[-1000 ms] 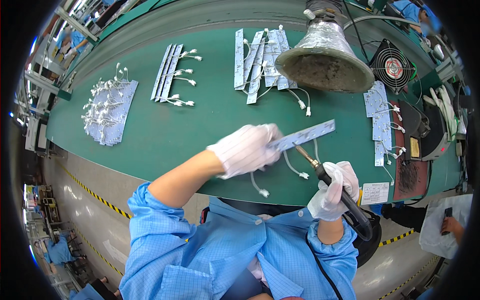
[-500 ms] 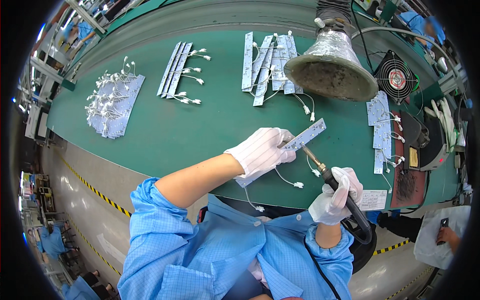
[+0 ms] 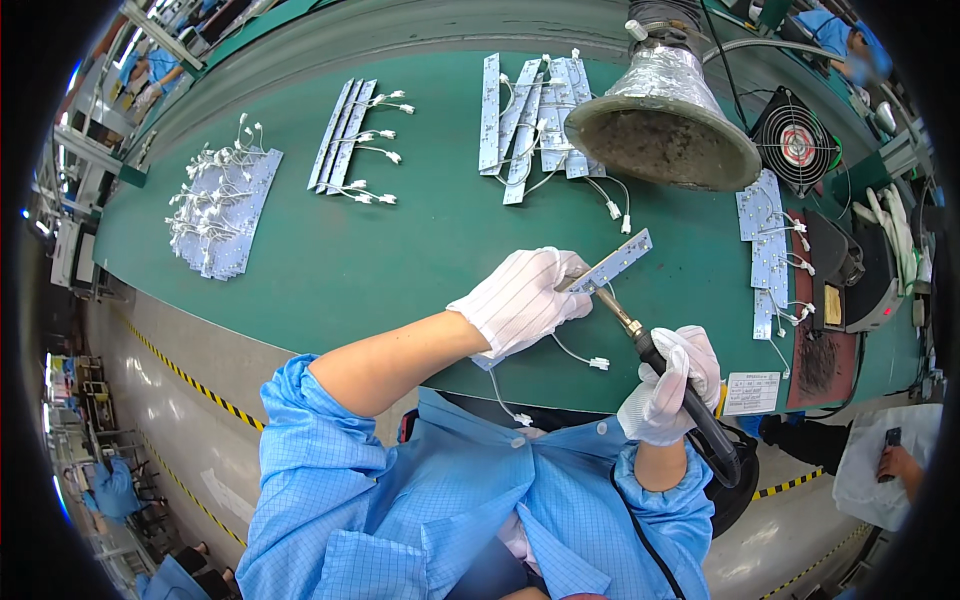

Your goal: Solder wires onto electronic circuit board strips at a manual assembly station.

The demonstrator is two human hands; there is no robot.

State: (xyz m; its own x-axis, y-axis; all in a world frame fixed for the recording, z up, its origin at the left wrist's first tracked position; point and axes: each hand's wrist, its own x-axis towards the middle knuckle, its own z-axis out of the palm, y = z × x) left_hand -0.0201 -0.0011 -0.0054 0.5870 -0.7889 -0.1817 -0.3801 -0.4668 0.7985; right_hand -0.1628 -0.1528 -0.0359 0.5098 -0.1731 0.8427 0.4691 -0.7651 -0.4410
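Observation:
My left hand (image 3: 522, 300), in a white striped glove, grips a narrow pale-blue LED circuit board (image 3: 624, 260), which slants up to the right. Part of another board (image 3: 487, 361) shows beneath that hand, near the table edge, with white connector leads (image 3: 598, 363) around it. In its white glove, my right hand (image 3: 668, 388) is closed round the black handle of a soldering iron (image 3: 712, 438). The iron's metal tip reaches the lower side of the held board, close to my left fingers. Whether the tip touches the board I cannot tell.
Wired boards lie in groups on the green table (image 3: 400, 250): a heap (image 3: 225, 215), a row of strips (image 3: 340, 135), a far cluster (image 3: 520, 125) and a right stack (image 3: 765, 250). A fume duct (image 3: 665, 130), a fan (image 3: 797, 142) and a soldering station (image 3: 868, 290) stand right.
The soldering iron has shifted a little leftward along the board's lower side. The board is tilted slightly differently, and the lead that hung beside the iron is mostly out of sight.

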